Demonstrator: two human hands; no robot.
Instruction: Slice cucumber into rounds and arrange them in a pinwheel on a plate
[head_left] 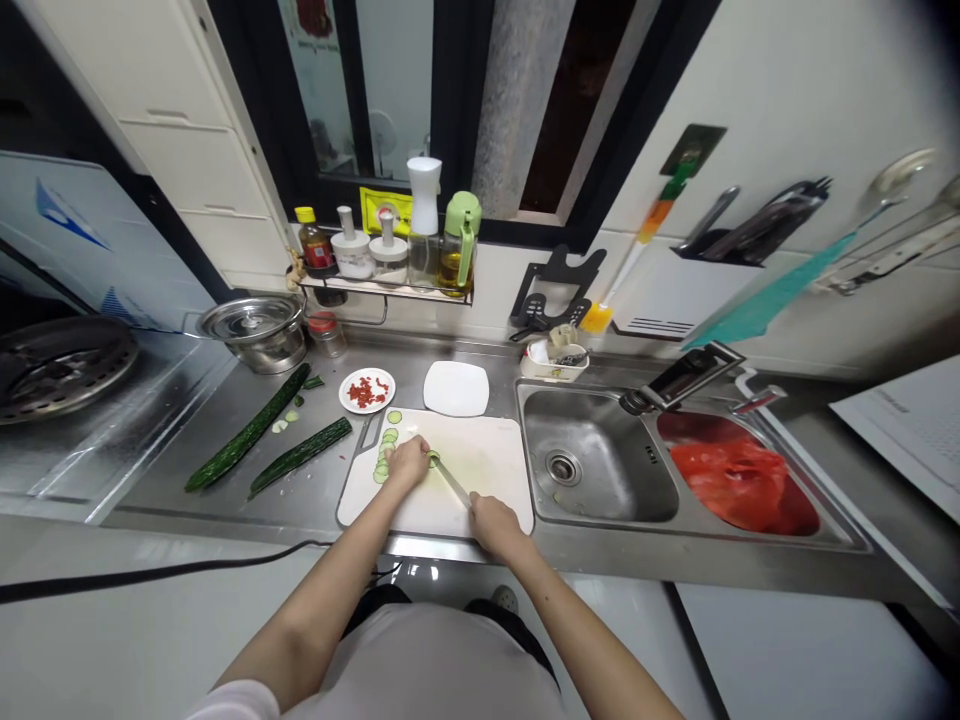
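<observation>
My left hand point(407, 462) is curled over the last bit of a cucumber point(433, 458) on the white cutting board point(487, 470). My right hand point(491, 520) is closed round the handle of a knife point(452, 482), whose blade points at the cucumber end beside my left fingers. Several thin cucumber slices point(387, 446) lie in a row on the board's left part. Two whole cucumbers, a long one point(251, 428) and a shorter one point(301, 456), lie on the steel counter to the left.
A small plate of chopped red chili point(367, 391) and an empty white plate point(456, 388) sit behind the board. A steel sink point(592, 455) lies to the right, with a red bag point(739, 480) in the second basin. A lidded pot point(255, 330) and condiment rack point(386, 255) stand at the back.
</observation>
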